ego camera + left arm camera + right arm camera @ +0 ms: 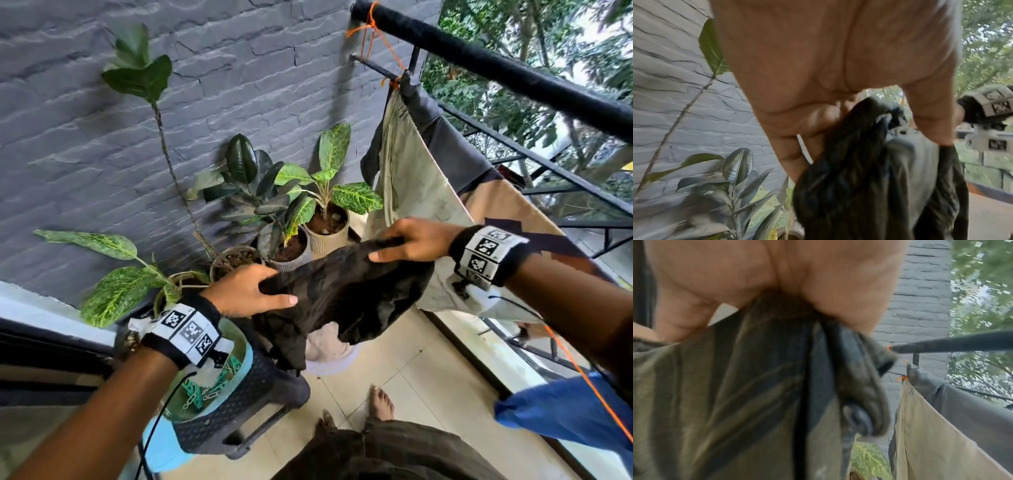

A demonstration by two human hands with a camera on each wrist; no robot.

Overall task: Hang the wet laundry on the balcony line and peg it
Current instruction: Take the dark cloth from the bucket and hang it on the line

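Observation:
A dark, crumpled wet garment [339, 294] hangs between my two hands in front of me. My left hand [270, 291] grips its left edge, thumb over the cloth and fingers under it. At the garment's upper right edge my right hand [394, 245] pinches the fabric. The left wrist view shows the dark cloth [869, 170] bunched in curled fingers [793, 151]. In the right wrist view the olive-dark fabric [746, 394] falls from the palm. An orange line [387, 44] is tied at the black rail [496, 72], with a pale sheet [411, 185] and a grey cloth [448, 144] hung there.
A teal tub of green pegs [212, 387] sits on a dark plastic stool [253, 394] at lower left. Potted plants [294, 205] stand along the grey brick wall [239, 85]. A pale bundle of laundry [325, 346] lies below the garment. A blue cloth [565, 407] hangs lower right.

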